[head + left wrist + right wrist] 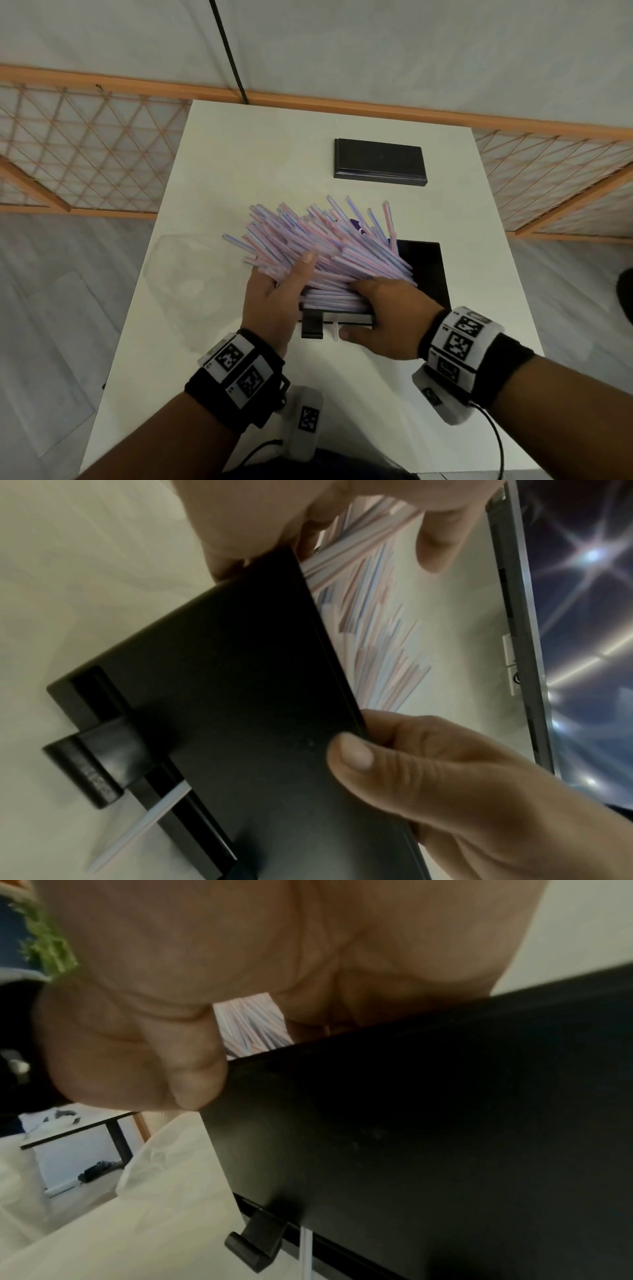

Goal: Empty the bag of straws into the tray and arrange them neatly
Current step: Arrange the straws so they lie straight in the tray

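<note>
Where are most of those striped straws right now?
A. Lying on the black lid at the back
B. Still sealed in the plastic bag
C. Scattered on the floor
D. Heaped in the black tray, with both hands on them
D: the straws fan out of the black tray, with the left hand and right hand on the pile.

right hand (205, 988), straws (251, 1023), black tray (428, 1123)

We see the straws (322, 246) — pale, with pink and blue stripes — heaped in a splayed bundle, fanning far-left over the black tray (428, 270). One stray straw (335, 331) pokes out at the tray's near edge. The clear bag (185, 274) lies crumpled, left.
</note>
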